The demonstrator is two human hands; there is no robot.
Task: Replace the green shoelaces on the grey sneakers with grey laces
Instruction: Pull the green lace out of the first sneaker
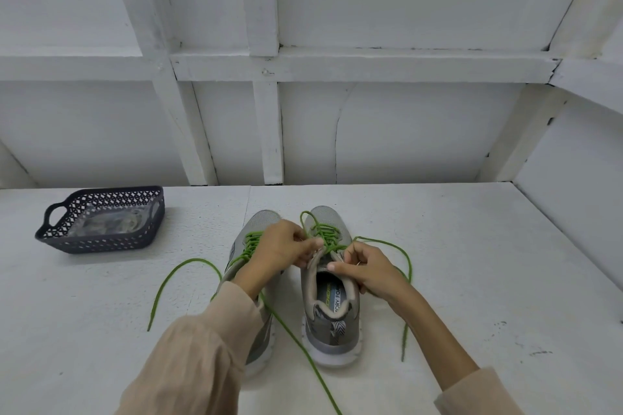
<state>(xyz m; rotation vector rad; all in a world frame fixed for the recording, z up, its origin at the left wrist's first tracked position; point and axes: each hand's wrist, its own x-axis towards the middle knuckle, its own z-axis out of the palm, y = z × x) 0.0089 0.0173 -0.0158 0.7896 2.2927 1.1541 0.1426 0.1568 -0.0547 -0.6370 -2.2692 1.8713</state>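
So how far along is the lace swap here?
Done: both green laces untied, ends loose on the table. In hand: left hand pinches the right sneaker lace, right hand grips its collar. Left: unthread both sneakers, fit grey laces; bag lies in basket.

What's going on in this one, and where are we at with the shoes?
A person is working on the right sneaker: the left hand pinches its green lace near the top eyelets while the right hand grips the shoe's collar. Both sneakers are still laced in green, loose ends trailing over the white table. The left sneaker stands beside it, partly under the left arm. A dark basket holding a clear bag sits at far left, untouched; its contents are unclear.
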